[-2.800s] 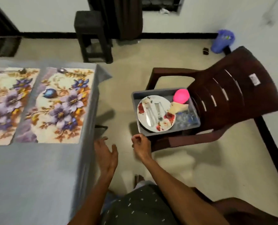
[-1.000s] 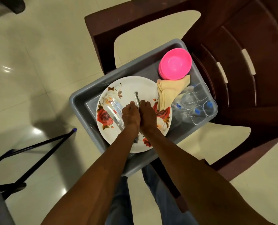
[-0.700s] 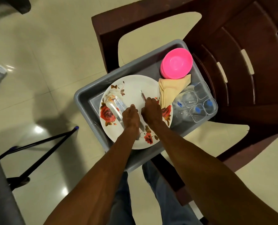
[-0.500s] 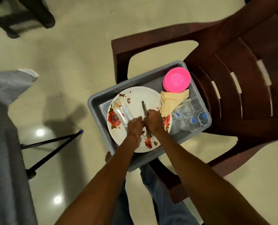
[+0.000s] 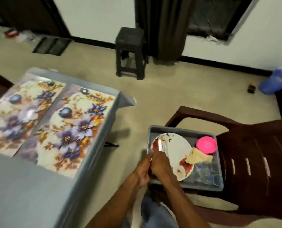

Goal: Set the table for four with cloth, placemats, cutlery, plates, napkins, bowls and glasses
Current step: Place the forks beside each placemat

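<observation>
A grey tub point(image 5: 183, 129) stands on a brown plastic chair point(image 5: 252, 153). It holds a white rose-patterned plate point(image 5: 178, 150), stacked pink bowls point(image 5: 206, 144), a folded beige napkin point(image 5: 198, 156) and clear glasses point(image 5: 206, 171). My left hand point(image 5: 142, 168) and my right hand point(image 5: 160, 163) are side by side at the plate's near-left edge, both curled round cutlery point(image 5: 161, 144) whose shiny ends lie over the plate; the view is blurred. To the left, the table's grey cloth point(image 5: 30, 186) carries two floral placemats point(image 5: 67, 129) point(image 5: 13, 116), each with a spoon point(image 5: 84, 90) point(image 5: 50, 83) at its far end.
A dark stool point(image 5: 130, 51) stands by the far wall beside a dark curtain. A blue object point(image 5: 277, 83) lies on the floor at far right. Open beige floor separates the table's right edge from the chair.
My view has lifted from straight down on the tub to take in the table again. Both hands have drawn back to the plate's near-left edge, still holding cutlery.
</observation>
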